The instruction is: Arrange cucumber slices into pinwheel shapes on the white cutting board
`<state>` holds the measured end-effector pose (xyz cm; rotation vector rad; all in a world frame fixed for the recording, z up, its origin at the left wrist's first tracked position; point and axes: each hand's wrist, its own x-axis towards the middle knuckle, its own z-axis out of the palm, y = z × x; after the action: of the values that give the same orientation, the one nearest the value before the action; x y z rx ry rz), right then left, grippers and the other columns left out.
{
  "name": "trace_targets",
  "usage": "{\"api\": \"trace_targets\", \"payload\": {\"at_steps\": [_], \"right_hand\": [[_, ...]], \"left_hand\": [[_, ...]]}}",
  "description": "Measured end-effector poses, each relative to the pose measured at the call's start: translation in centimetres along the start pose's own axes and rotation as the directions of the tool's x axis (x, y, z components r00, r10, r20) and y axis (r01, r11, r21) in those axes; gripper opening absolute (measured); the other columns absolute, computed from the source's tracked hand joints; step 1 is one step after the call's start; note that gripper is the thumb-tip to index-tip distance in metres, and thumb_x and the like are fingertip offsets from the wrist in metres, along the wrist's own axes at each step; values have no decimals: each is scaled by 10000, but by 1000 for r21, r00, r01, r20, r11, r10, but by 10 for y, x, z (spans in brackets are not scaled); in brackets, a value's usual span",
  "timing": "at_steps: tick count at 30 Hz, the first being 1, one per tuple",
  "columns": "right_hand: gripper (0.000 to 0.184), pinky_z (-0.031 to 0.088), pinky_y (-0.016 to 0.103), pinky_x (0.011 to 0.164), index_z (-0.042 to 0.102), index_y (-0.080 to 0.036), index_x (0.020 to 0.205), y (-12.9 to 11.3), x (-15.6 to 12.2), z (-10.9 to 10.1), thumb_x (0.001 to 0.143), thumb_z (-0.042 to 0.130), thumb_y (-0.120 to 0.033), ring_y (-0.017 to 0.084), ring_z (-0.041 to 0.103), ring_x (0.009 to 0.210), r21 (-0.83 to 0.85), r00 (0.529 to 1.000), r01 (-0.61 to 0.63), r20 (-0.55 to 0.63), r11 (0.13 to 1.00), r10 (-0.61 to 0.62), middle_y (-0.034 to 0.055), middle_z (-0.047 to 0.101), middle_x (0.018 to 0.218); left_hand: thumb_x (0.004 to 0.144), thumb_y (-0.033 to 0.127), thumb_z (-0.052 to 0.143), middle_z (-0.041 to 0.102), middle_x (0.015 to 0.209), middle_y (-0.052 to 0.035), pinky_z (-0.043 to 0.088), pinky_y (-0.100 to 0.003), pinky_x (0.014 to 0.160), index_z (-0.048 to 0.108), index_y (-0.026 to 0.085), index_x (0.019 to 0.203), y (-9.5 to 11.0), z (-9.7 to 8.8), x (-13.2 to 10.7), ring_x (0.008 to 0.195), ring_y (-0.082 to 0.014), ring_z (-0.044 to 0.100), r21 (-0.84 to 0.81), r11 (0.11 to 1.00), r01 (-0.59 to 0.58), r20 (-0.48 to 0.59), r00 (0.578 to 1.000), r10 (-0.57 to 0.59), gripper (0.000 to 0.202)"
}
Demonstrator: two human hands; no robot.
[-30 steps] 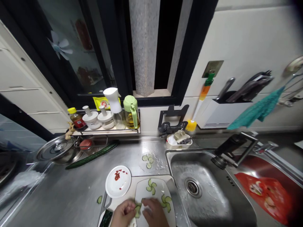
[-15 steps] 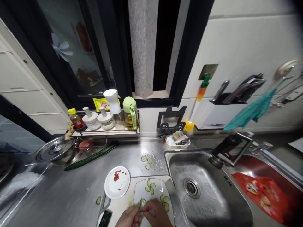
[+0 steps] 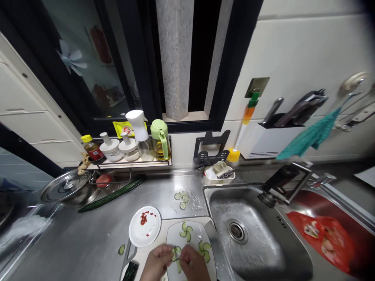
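My left hand [image 3: 159, 260] and my right hand [image 3: 192, 262] face each other over the square white plate [image 3: 197, 231]. Between my fingertips is a pale green cucumber slice [image 3: 176, 253], its dark rim showing. The fingers of both hands are pinched at its edges; the exact contact is partly hidden. Curved cucumber pieces form a pinwheel [image 3: 185, 232] at the plate's far side and another pinwheel [image 3: 205, 250] at its right, partly behind my right hand. One more cucumber piece [image 3: 179, 266] lies just below the slice.
The plate rests on a cutting board [image 3: 146, 253] with a cucumber chunk [image 3: 130, 270]. A round plate [image 3: 140, 236] holds red bits. Loose cucumber slices [image 3: 182, 199] and a whole cucumber [image 3: 113, 197] lie behind. The sink [image 3: 258, 249] is at right.
My hands have moved apart from each other, left hand leftward and slightly up. The slice between them and the cucumber piece below are now more visible.
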<state>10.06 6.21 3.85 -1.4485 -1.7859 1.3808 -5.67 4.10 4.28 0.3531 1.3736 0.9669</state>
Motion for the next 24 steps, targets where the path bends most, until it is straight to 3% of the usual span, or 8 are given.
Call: {"api": "trace_targets", "payload": {"at_steps": [5,11,17,24], "right_hand": [[130,350,235,570,516,-216,665,3,2,8,685,444,-110,117,476,567,-29,999,-35,-1,999,35,-64,450,561],[189,346,247,570,613,-189,699,7,9,17,740,443,-119,137,558,603,-254,998,-55,-23,966,51,-3,632,623],[213,348,257,590,649,-191,725,13,13,25,759,463,-93,147,585,613,-405,998,-54,-52,913,35,2,658,633],[246,347,271,602,648,-186,735,16,15,30,780,438,-66,160,610,640,-454,999,-39,-49,890,19,20,668,653]], "left_hand": [[555,428,705,481,494,77,283,-215,534,609,172,642,-7,-13,15,494,-63,383,270,949,-165,0,985,171,288],[682,291,545,498,580,51,364,-209,594,600,198,652,-6,-19,22,590,-103,471,665,703,-252,13,945,326,112],[725,220,468,548,620,28,367,-209,633,577,203,672,5,-8,15,635,-122,521,786,563,-257,32,925,378,122],[731,184,452,516,609,30,344,-206,628,514,207,623,15,0,8,648,-124,509,798,545,-257,38,924,380,126]]}}
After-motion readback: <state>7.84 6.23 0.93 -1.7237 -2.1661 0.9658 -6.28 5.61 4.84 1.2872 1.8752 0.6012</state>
